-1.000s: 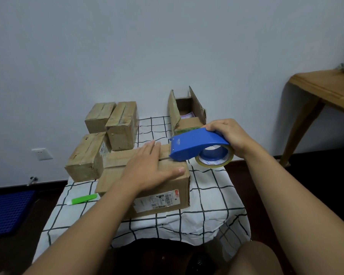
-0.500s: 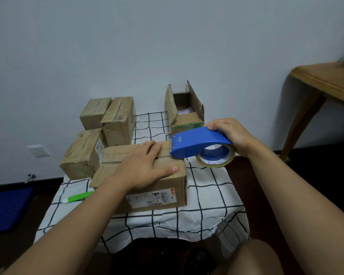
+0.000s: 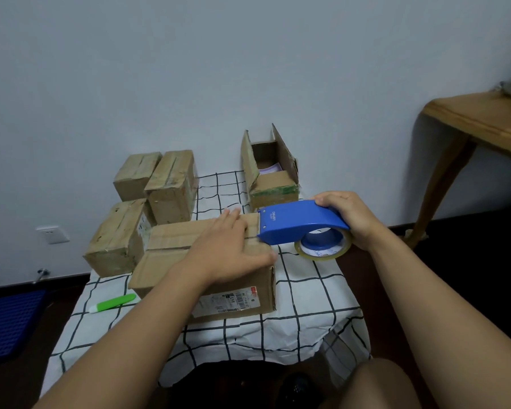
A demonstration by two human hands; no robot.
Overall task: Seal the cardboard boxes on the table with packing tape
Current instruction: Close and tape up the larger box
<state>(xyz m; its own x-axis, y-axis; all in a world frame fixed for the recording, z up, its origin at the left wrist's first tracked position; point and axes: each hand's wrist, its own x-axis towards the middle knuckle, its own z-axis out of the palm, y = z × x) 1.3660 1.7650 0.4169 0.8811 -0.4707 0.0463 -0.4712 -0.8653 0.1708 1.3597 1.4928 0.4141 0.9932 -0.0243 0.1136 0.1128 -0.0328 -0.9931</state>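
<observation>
A closed cardboard box [image 3: 171,261] with a shipping label lies at the front of the small table. My left hand [image 3: 230,249] rests flat on its top, fingers spread over the flap seam. My right hand [image 3: 347,216] grips a blue tape dispenser [image 3: 298,222] holding a roll of clear tape [image 3: 322,249]. The dispenser's front end touches the box's right top edge at the seam. An open box [image 3: 273,184] with raised flaps stands behind the dispenser.
Three closed taped boxes sit at the back left [image 3: 136,175], [image 3: 171,187], [image 3: 115,237]. A green utility knife [image 3: 112,303] lies on the checked tablecloth [image 3: 301,308] at the front left. A wooden table [image 3: 478,119] stands to the right. A blue crate [image 3: 6,323] is on the floor at left.
The view has shifted slightly. Both hands stay almost where they were, the left on the box top, the dispenser at the box's right edge.
</observation>
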